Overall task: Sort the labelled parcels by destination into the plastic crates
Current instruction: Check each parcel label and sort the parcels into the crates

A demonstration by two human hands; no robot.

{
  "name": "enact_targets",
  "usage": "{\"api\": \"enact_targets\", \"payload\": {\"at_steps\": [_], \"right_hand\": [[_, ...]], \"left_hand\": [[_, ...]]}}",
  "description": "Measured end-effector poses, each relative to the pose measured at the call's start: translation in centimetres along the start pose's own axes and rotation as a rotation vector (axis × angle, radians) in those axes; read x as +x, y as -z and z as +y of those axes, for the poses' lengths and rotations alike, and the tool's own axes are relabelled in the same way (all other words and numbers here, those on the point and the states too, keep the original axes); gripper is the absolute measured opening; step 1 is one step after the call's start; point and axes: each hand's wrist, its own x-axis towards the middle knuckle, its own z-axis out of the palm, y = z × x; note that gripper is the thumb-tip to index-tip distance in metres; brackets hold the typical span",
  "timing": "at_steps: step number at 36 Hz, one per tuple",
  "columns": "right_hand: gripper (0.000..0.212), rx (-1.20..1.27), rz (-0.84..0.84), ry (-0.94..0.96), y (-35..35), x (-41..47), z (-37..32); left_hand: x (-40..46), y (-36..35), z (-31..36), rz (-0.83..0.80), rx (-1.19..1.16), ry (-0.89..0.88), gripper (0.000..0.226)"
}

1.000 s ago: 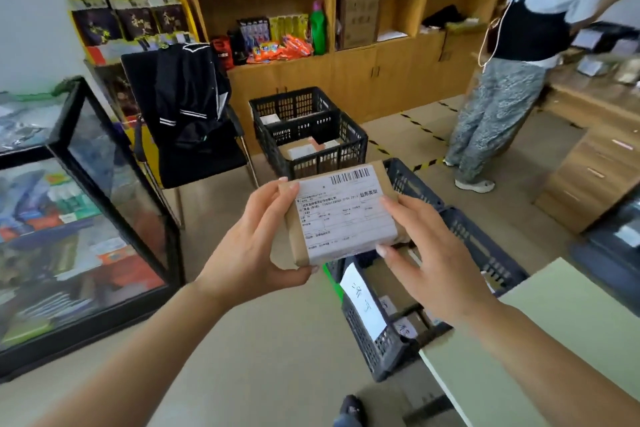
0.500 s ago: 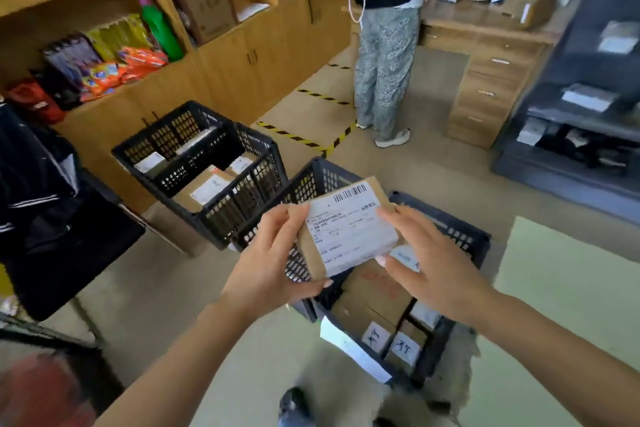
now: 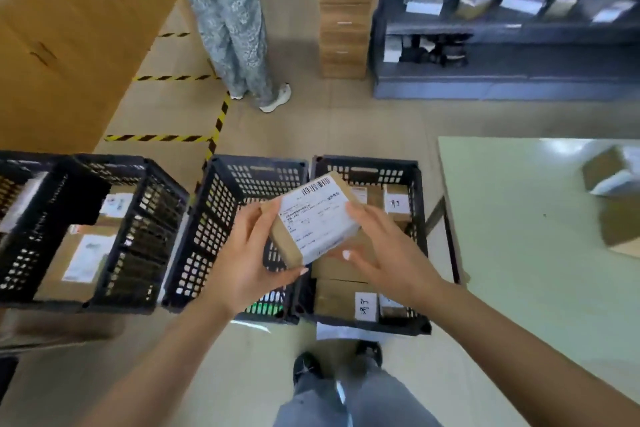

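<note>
I hold a small brown parcel [image 3: 317, 218] with a white shipping label between both hands, above the black crates on the floor. My left hand [image 3: 247, 253] grips its left end, thumb under the near corner. My right hand [image 3: 384, 248] grips its right side. Below stand three black plastic crates: the right crate [image 3: 420, 229] holds several labelled brown parcels, the middle crate [image 3: 211, 225] sits just left of it, its inside mostly hidden, and the left crate [image 3: 145, 236] holds labelled parcels.
A pale green table [image 3: 519, 236] at right carries a few parcels [image 3: 609, 177]. Another person's legs [image 3: 235, 28] stand beyond the crates by yellow-black floor tape. A wooden drawer unit [image 3: 343, 21], grey parcel shelves [image 3: 502, 28] and a wooden cabinet [image 3: 69, 45] line the back.
My view has swung right and down from the shelves to the crates. Both hands kept hold of the parcel, which now hangs over the middle and right crates.
</note>
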Motion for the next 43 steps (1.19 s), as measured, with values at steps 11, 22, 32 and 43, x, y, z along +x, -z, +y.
{"api": "enact_targets", "payload": {"at_steps": [11,22,32,43], "right_hand": [[0.073,0.031,0.065,-0.128,-0.3,0.7,6.3],[0.074,0.155,0.046,-0.351,-5.9,2.1,13.0],[0.069,0.607,0.191,-0.557,-14.6,6.0,18.9],[0.084,0.949,0.513,-0.724,-19.4,9.5,22.3]], "left_hand": [[4.2,-6.0,0.9,-0.097,-0.026,0.022,0.112],[5.8,-15.3,-1.4,-0.192,-0.114,0.146,0.112],[6.7,-24.6,-5.6,-0.328,-0.166,0.234,0.108],[6.2,-31.6,-5.9,-0.386,-0.336,0.372,0.112]]}}
